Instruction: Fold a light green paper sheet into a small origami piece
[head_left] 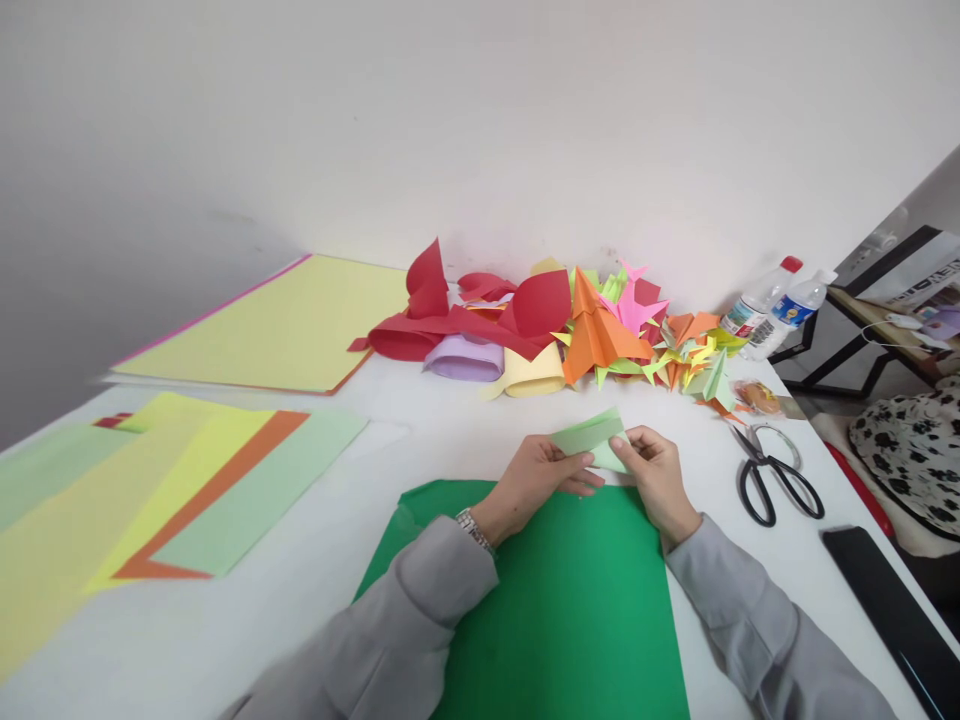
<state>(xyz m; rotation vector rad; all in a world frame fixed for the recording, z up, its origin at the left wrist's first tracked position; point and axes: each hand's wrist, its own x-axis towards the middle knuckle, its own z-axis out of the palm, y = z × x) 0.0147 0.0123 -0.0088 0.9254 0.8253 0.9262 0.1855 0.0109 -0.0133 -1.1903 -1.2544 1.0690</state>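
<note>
Head view. My left hand [536, 478] and right hand [660, 475] grasp one folded piece of pale green paper [589, 437] between them, the left at its near left part and the right, thumb uppermost, at its right end. The paper lies in front of me, above the far edge of a large dark green sheet [562, 620], which rests on the white table [300, 650] beneath my forearms. A metal-banded watch [475, 530] encircles my left wrist. To the left, overlapping coloured sheets [262, 490] in green, yellow and orange lie fanned; beyond them is a stack topped by a large pale yellow sheet [262, 325]. Along the wall, red paper forms [532, 305] adjoin a heap of folded paper shapes, among them an orange paper plane [592, 335]. Two plastic bottles [795, 305] stand to the right of the heap. Black-handled scissors [761, 465] lie to the right of my right hand, blades pointing away from me; nearer the table's right edge lies a long black object [885, 600].
</note>
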